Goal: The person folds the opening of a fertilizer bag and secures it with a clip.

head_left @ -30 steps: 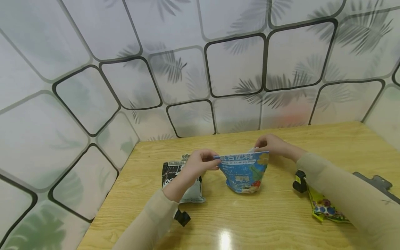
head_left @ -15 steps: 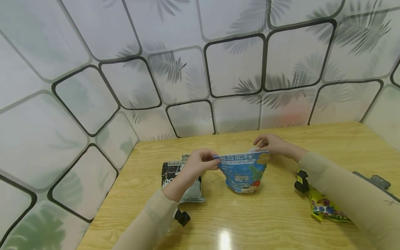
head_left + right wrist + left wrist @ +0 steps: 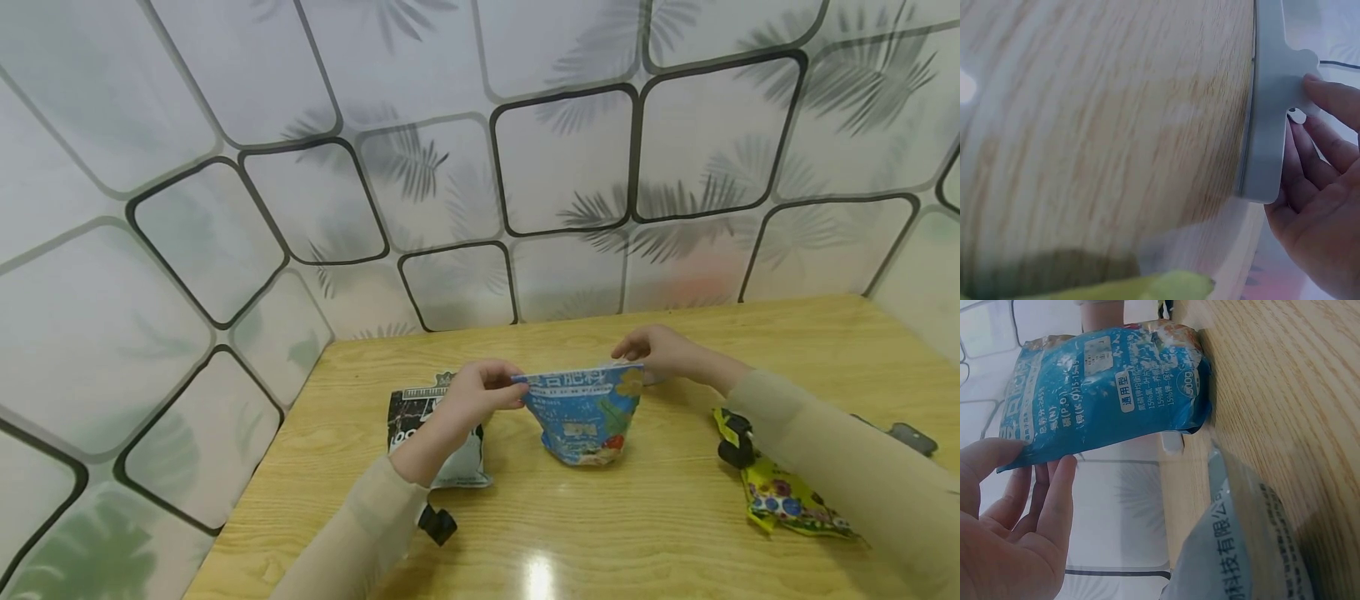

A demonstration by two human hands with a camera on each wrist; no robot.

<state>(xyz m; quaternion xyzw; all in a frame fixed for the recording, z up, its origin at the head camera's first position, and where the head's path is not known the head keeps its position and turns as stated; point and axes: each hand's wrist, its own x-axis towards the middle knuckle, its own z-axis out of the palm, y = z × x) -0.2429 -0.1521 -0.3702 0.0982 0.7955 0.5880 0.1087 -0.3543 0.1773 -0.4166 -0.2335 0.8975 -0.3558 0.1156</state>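
My left hand (image 3: pixel 480 392) pinches the top left corner of a blue fertilizer bag (image 3: pixel 585 417) between thumb and fingers. The bag stands on the table, and its printed front fills the upper left wrist view (image 3: pixel 1110 387). Behind the bag's top right corner, my right hand (image 3: pixel 663 354) holds a pale grey bag clip. In the right wrist view, the thumb and fingers pinch the lobed tab of this long, straight clip (image 3: pixel 1267 125). Most of the clip is hidden behind the bag in the head view.
A black and white bag (image 3: pixel 465 462) with a clip along its top lies beside my left forearm. Under my right forearm lies a yellow printed bag (image 3: pixel 795 500), with a dark grey clip (image 3: pixel 911 437) near it. Patterned walls edge the wooden table (image 3: pixel 585 533).
My right hand has shifted slightly to the right and its forearm has swung a little, showing more of the yellow bag. My left hand and the blue fertilizer bag stay nearly still.
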